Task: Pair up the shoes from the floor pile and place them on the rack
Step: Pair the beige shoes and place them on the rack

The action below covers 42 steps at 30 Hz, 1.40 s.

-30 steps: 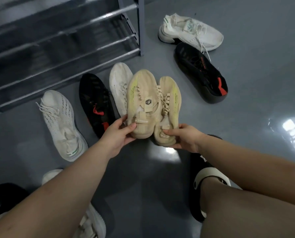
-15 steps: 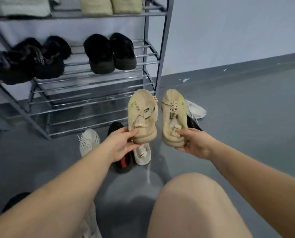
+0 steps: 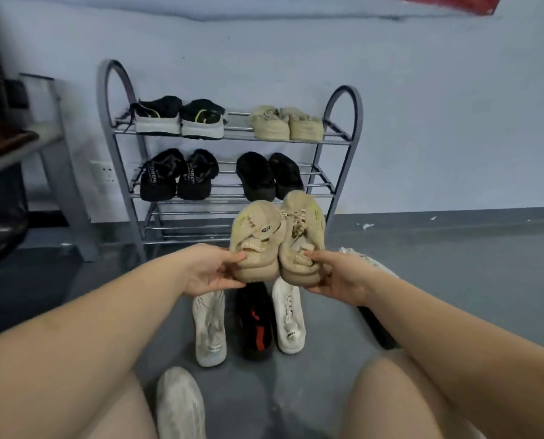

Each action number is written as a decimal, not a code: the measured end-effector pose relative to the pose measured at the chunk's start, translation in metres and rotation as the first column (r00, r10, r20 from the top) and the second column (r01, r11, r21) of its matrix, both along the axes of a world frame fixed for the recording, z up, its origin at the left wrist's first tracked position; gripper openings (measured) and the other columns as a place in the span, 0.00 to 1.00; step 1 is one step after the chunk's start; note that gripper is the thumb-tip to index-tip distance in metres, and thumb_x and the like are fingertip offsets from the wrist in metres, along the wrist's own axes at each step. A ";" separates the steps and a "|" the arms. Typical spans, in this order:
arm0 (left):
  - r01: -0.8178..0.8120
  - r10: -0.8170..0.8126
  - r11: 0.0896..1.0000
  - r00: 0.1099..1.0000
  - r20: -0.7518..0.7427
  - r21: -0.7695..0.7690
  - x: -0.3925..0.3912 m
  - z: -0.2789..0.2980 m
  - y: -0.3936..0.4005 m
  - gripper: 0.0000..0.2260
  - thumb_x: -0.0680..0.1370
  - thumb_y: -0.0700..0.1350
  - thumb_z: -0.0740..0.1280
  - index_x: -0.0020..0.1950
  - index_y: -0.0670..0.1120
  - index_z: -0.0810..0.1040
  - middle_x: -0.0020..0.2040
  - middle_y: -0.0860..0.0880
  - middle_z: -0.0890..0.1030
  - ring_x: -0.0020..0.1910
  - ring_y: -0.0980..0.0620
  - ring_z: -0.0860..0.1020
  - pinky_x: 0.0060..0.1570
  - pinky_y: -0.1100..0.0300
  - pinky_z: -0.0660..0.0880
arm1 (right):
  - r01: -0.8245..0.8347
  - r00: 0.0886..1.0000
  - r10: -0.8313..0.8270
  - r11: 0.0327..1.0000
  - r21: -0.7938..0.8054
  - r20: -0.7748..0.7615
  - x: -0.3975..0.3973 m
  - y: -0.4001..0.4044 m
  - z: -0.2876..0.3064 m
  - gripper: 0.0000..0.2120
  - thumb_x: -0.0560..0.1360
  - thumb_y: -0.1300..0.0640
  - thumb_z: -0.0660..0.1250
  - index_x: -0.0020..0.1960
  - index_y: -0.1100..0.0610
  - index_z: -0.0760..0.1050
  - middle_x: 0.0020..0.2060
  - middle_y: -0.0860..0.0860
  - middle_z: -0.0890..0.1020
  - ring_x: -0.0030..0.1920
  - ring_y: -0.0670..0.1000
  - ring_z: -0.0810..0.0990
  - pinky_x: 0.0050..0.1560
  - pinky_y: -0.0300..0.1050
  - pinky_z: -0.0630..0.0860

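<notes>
Two hands, one beige sneaker each: left hand (image 3: 212, 270) pinches the heel of the left beige sneaker (image 3: 257, 239), right hand (image 3: 338, 275) grips the heel of the right beige sneaker (image 3: 302, 237), the pair side by side, touching, raised above the floor pile. Below: white sneakers (image 3: 209, 327) (image 3: 289, 321) flanking a black-and-red shoe (image 3: 254, 324). Far: shoe rack (image 3: 340, 122), upper two shelves holding four pairs, lower shelves apparently free. Step: carrying the matched pair. Next: set both on a lower shelf, likely toes first.

I see two shoes (image 3: 277, 239) side by side before the rack (image 3: 343, 122), above three floor shoes (image 3: 251, 324); two pairs sit on each upper shelf.
</notes>
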<state>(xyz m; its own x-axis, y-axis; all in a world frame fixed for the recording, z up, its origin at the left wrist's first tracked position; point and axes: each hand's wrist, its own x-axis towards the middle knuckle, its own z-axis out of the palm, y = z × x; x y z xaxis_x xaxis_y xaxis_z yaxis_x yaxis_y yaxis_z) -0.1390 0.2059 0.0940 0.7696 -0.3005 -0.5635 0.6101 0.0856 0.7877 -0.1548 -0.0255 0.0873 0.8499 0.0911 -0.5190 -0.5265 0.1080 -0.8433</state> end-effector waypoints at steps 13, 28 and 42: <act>-0.115 0.119 0.992 0.985 -0.128 0.043 -0.007 -0.028 0.066 0.13 0.77 0.35 0.65 0.61 0.36 0.73 0.56 0.39 0.76 0.53 0.45 0.78 0.58 0.51 0.74 | -0.090 0.990 0.098 0.993 0.073 -0.105 0.022 0.062 -0.035 0.11 0.76 0.59 0.67 0.57 0.60 0.75 0.55 0.57 0.79 0.54 0.54 0.79 0.56 0.49 0.77; -0.194 0.213 0.974 0.957 -0.196 0.114 0.023 -0.039 0.112 0.17 0.79 0.34 0.61 0.68 0.36 0.68 0.50 0.41 0.75 0.67 0.42 0.71 0.66 0.49 0.68 | -0.153 0.968 0.173 0.981 0.121 -0.180 0.075 0.119 -0.064 0.09 0.76 0.58 0.67 0.55 0.58 0.76 0.47 0.53 0.81 0.48 0.51 0.80 0.45 0.45 0.77; -0.195 0.236 0.961 0.949 -0.210 0.198 0.118 -0.089 0.130 0.17 0.79 0.34 0.62 0.67 0.36 0.69 0.50 0.42 0.77 0.61 0.44 0.75 0.61 0.50 0.70 | -0.283 0.947 0.281 0.959 0.011 -0.153 0.173 0.143 -0.095 0.05 0.77 0.59 0.65 0.52 0.57 0.75 0.44 0.51 0.80 0.44 0.48 0.79 0.35 0.42 0.78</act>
